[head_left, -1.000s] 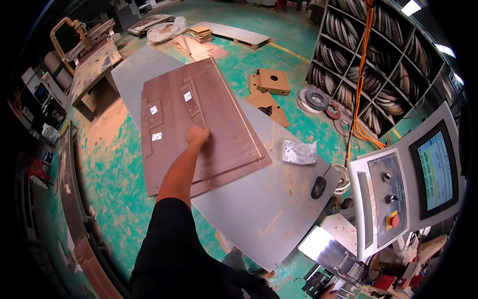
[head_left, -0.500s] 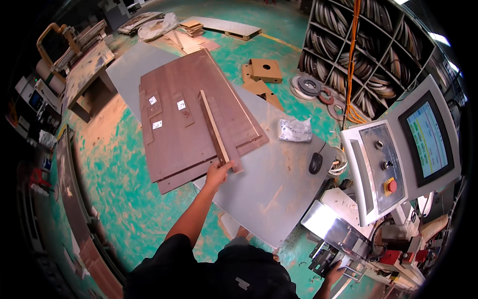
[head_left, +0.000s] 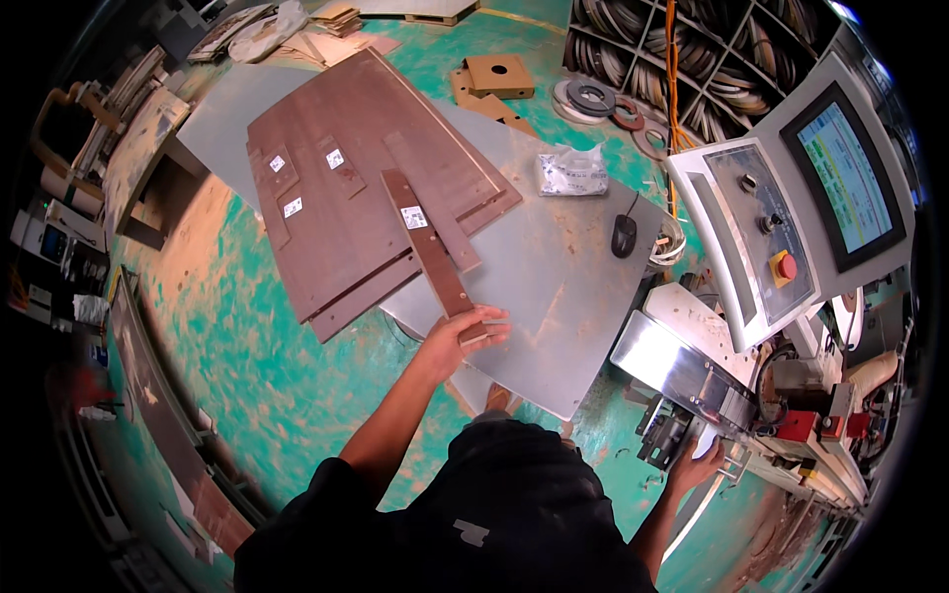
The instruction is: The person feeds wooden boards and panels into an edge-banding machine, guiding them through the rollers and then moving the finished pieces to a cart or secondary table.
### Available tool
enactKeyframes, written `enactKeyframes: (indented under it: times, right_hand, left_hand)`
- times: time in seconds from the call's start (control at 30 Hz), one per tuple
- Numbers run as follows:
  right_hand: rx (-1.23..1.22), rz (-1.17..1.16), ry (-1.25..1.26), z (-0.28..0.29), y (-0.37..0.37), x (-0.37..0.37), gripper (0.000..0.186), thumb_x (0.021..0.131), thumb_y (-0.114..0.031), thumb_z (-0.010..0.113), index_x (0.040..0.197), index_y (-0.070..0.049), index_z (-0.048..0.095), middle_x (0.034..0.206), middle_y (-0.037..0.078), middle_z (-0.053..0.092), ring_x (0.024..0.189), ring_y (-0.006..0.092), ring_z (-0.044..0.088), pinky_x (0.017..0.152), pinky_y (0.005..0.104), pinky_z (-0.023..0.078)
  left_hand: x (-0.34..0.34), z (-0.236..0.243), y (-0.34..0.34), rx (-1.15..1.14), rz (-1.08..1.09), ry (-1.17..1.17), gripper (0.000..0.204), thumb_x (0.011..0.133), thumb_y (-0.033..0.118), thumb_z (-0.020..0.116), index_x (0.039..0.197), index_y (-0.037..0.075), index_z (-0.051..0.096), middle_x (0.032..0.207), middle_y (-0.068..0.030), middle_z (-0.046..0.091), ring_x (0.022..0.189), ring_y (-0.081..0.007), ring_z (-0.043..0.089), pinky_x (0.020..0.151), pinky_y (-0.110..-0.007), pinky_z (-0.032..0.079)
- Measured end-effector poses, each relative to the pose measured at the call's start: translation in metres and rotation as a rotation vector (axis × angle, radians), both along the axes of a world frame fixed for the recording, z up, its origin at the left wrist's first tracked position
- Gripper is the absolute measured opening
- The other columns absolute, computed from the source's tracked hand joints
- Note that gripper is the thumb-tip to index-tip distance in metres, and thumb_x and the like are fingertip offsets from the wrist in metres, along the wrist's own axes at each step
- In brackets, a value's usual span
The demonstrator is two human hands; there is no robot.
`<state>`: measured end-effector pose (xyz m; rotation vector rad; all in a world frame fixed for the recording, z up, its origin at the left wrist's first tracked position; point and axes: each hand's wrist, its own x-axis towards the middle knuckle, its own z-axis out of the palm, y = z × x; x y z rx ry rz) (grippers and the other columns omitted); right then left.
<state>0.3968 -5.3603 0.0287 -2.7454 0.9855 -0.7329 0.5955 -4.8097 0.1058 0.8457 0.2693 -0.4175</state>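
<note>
My left hand (head_left: 465, 334) grips the near end of a narrow brown wood strip (head_left: 427, 242), some fingers stretched across it. A white label shows on the strip's upturned face, and its far end reaches over a stack of brown panels (head_left: 326, 227). A second brown strip (head_left: 450, 229) lies on the stack beside it. At the lower right my right hand (head_left: 695, 466) is at the end of a machine with a shiny metal cover (head_left: 667, 358). Its fingers curl beside a white piece (head_left: 705, 441); what they hold is not clear.
The panels rest on a grey table (head_left: 534, 296), with a plastic-wrapped packet (head_left: 573, 172) and a black mouse (head_left: 624, 236). A control panel (head_left: 771, 227) with a red button stands at right. Behind are edge-band rolls (head_left: 590, 97), a rack (head_left: 643, 44) and cardboard pieces (head_left: 499, 75).
The strip in my left hand has turned from its narrow edge to its labelled face and come nearer. My left hand has shifted right, its fingers spreading. My right hand stays by the machine.
</note>
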Motion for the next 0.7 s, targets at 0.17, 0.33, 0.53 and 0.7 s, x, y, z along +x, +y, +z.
enactKeyframes:
  times: [0.17, 0.33, 0.53, 0.7]
  right_hand:
    - [-0.017, 0.245, -0.198, 0.126, 0.097, 0.053, 0.041, 0.105, -0.018, 0.062, 0.142, -0.002, 0.061, 0.151, 0.025, 0.050, 0.140, 0.0419, 0.048, 0.117, 0.0541, 0.039]
    - [0.109, 0.913, -0.426, 0.266, 0.212, 0.036, 0.035, 0.099, -0.017, 0.069, 0.133, -0.011, 0.070, 0.132, 0.018, 0.066, 0.126, 0.0312, 0.063, 0.107, 0.0446, 0.048]
    - [-0.044, 0.916, 0.093, 0.313, 0.203, 0.075, 0.049, 0.093, -0.034, 0.078, 0.136, -0.011, 0.068, 0.115, 0.009, 0.073, 0.112, 0.0327, 0.069, 0.101, 0.0473, 0.049]
    - [0.555, 0.380, 0.681, 0.224, 0.098, 0.003, 0.062, 0.105, -0.061, 0.056, 0.110, -0.003, 0.073, 0.082, 0.016, 0.071, 0.079, 0.0373, 0.068, 0.079, 0.0480, 0.054]
  left_hand:
    - [-0.029, 0.018, -0.032, 0.279, -0.025, -0.174, 0.028, 0.109, 0.014, 0.059, 0.133, 0.000, 0.061, 0.112, -0.0123, 0.070, 0.098, -0.0229, 0.070, 0.088, -0.038, 0.057]
    - [-0.006, 0.033, -0.070, 1.093, -0.036, -0.846, 0.032, 0.090, -0.002, 0.063, 0.120, 0.004, 0.061, 0.096, -0.0135, 0.060, 0.089, -0.0302, 0.062, 0.079, -0.041, 0.050]
    - [0.025, 0.069, -0.145, 1.191, -0.236, -1.477, 0.042, 0.069, -0.010, 0.063, 0.108, 0.003, 0.061, 0.098, -0.0136, 0.055, 0.094, -0.0370, 0.055, 0.081, -0.046, 0.047]
    - [0.030, 0.072, -0.212, 0.997, -0.546, -1.726, 0.040, 0.069, -0.005, 0.067, 0.108, 0.002, 0.060, 0.099, -0.0132, 0.054, 0.096, -0.0356, 0.055, 0.087, -0.046, 0.045]
